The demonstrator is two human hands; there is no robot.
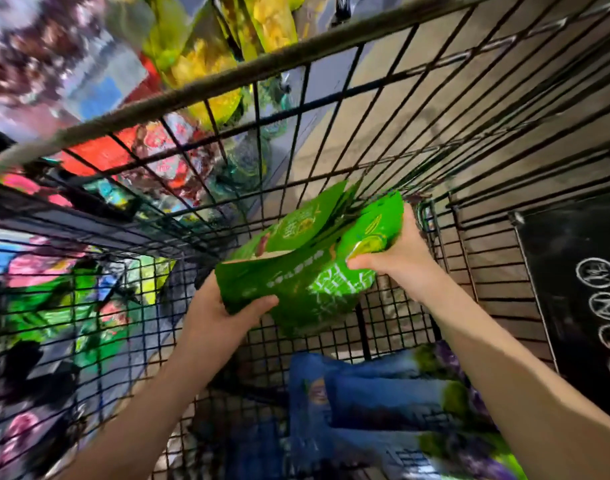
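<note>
Loading, partly done: my left hand (224, 317) and right hand (397, 258), each curled around one end, hold a stack of green packets (307, 271) at mid-frame inside the wire cart (227, 81), not yet set down by the blue packets (365, 400) already lying at lower centre.

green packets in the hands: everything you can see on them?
The green packets are a fanned bundle of several glossy, foil-like pouches, bright green with white print and a yellow-green round mark; text too blurred to read. They are held tilted above the floor of the wire cart. The left hand grips the near-left corner, thumb on top; the right hand grips the right edge. Below, apart from them, lie blue packets.
</note>
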